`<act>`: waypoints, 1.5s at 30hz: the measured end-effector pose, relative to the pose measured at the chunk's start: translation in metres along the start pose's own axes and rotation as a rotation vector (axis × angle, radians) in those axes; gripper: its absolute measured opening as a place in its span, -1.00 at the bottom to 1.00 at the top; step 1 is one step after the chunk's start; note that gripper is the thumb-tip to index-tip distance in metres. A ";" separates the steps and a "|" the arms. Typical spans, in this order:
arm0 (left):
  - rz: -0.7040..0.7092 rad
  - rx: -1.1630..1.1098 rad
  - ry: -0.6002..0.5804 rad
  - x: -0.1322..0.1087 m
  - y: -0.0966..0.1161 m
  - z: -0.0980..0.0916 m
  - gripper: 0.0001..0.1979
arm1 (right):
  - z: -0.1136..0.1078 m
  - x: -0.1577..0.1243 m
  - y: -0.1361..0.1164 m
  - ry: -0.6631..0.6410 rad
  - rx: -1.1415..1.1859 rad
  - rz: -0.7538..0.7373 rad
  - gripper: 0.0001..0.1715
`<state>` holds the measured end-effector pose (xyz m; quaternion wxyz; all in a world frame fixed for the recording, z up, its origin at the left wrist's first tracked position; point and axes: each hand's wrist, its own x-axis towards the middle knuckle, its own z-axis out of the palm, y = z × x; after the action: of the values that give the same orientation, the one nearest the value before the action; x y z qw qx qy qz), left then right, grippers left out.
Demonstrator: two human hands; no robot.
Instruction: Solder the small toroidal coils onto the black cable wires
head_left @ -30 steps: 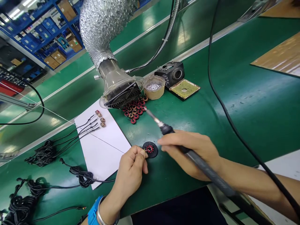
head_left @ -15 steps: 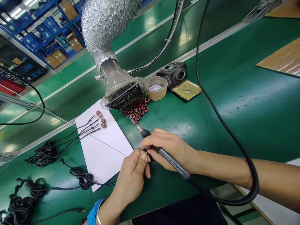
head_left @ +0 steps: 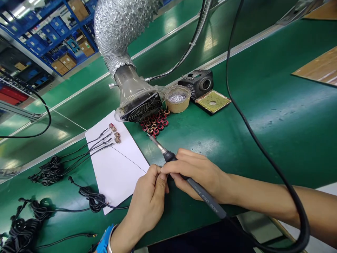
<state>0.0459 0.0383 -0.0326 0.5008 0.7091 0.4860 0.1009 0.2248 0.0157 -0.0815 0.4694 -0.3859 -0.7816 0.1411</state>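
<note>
So my right hand [head_left: 197, 174] is closed around the grey handle of a soldering iron [head_left: 204, 193], its tip angled away from me and touching nothing. "ESD" is the one word I can read on that handle; the rest of the print is upside down and too unclear to make out. My left hand [head_left: 146, 207] is clenched, its fingertips [head_left: 158, 172] pinched together right against my right fingers, and whatever they grip is hidden.

Compared with the earlier view, my two hands have closed in and now cover most of the round black mat and the red-wound coil that lay beside my left fingers. On the green surface [head_left: 244, 140] are one heap of red-and-black toroid coils [head_left: 155, 123], a round tub of solder dross [head_left: 177, 99], a black iron stand [head_left: 196, 82] and a yellow sponge tray [head_left: 212, 102]. On the white sheet [head_left: 116, 168], four black leads [head_left: 97, 149] fan out toward three small wound parts [head_left: 117, 134]. At least three bundles of black cable [head_left: 48, 172] lie to my left, with a thin wire from one running under my left hand.
</note>
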 end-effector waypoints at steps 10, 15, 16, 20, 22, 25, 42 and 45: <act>-0.032 -0.063 0.028 0.002 -0.005 0.008 -0.68 | 0.001 0.002 -0.014 0.094 0.064 0.191 -0.70; -0.032 -0.095 0.057 0.001 -0.003 0.013 -0.71 | -0.003 0.005 -0.020 0.129 0.052 0.210 -0.66; -0.031 -0.101 0.058 0.000 -0.003 0.014 -0.71 | -0.003 0.005 -0.020 0.135 0.059 0.200 -0.65; -0.037 -0.130 0.065 -0.001 -0.002 0.018 -0.73 | -0.003 0.005 -0.020 0.142 0.083 0.139 -0.65; -0.042 -0.148 0.067 0.000 -0.003 0.018 -0.71 | -0.001 0.003 -0.018 0.143 0.078 0.116 -0.67; -0.058 -0.157 0.029 0.002 -0.002 0.012 -0.68 | 0.001 -0.002 -0.015 0.119 0.038 0.053 -0.69; -0.078 -0.207 0.150 0.019 -0.006 0.021 -0.74 | -0.032 -0.013 -0.012 0.335 0.079 0.156 -0.55; -0.078 -0.180 0.211 0.019 -0.007 0.024 -0.76 | -0.041 -0.023 -0.016 0.386 0.160 0.290 -0.58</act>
<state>0.0668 0.0393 -0.0560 0.5120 0.6274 0.5520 0.1988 0.2582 -0.0171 -0.0651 0.6137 -0.4753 -0.6005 0.1920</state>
